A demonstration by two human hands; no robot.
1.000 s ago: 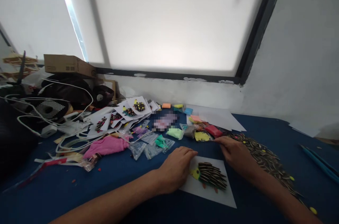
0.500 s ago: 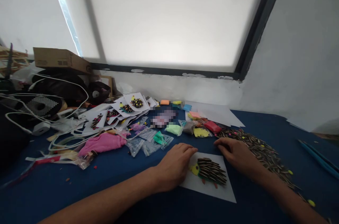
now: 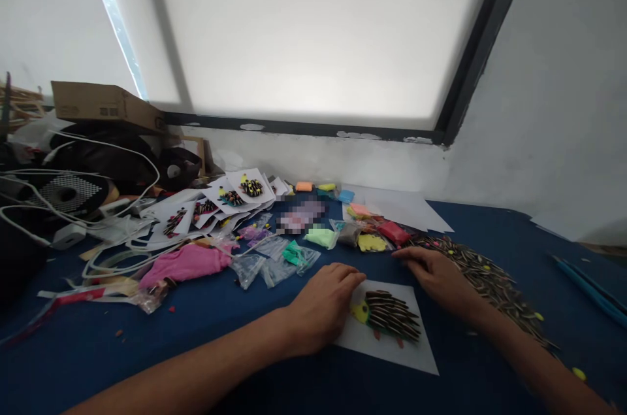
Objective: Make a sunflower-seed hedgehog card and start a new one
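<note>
A white sheet of paper (image 3: 411, 363) lies on the blue table. On it is a hedgehog picture with a yellow clay head (image 3: 360, 312), orange feet and spines of striped sunflower seeds (image 3: 392, 315). My left hand (image 3: 326, 304) rests on the sheet's left side, its bent fingers close together and holding the paper down; some fingertips are hidden. Beyond the sheet's upper right corner, my right hand (image 3: 434, 278) hovers near a pile of loose sunflower seeds (image 3: 482, 274). Its thumb and forefinger are apart, with nothing visible between them.
Clay packets, among them a red packet (image 3: 393, 232) and a yellow packet (image 3: 372, 243), lie behind the hands. Finished hedgehog cards (image 3: 252, 186) are stacked left of centre. Farther left are a pink cloth (image 3: 189, 265), white cables and a cardboard box (image 3: 105, 104). Blue tweezers (image 3: 592, 287) lie right.
My right hand has shifted slightly back and left, over the near side of the seed pile. My left hand and the sheet stay put; the view has turned slightly.
</note>
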